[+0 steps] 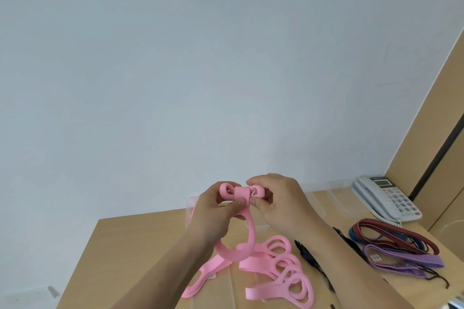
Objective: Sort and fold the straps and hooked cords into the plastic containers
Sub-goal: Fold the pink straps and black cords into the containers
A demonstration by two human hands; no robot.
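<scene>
Low in the centre of the frame, both hands are raised above a wooden table [120,238] and work on a pink strap [247,238]. The left hand [213,211] has its thumb and fingers curled round a folded, bow-like bundle of the strap, the thumb pressing on the wrap at its middle. The right hand [278,200] pinches the right-hand loop of that same bundle between thumb and fingertips. From the bundle the strap hangs in a curve below the hands and runs down to the table, where its remaining length lies in several loops at the lower centre of the frame, with one end trailing to the lower left.

Just behind the hands, a clear plastic container [193,204] stands on the table, mostly hidden by them; what it holds cannot be told. More clear plastic trays [334,198] lie to the right of the hands, near the wall.

To the right of the right forearm lies a black strap [307,257]. Further right sits a bundle of red and blue cords [391,234], and just in front of it a purple strap [406,258]. A grey desk telephone [388,197] rests at the right edge of the table, by a brown wooden panel [431,113]. A pale blue wall [200,57] fills the upper part of the frame.
</scene>
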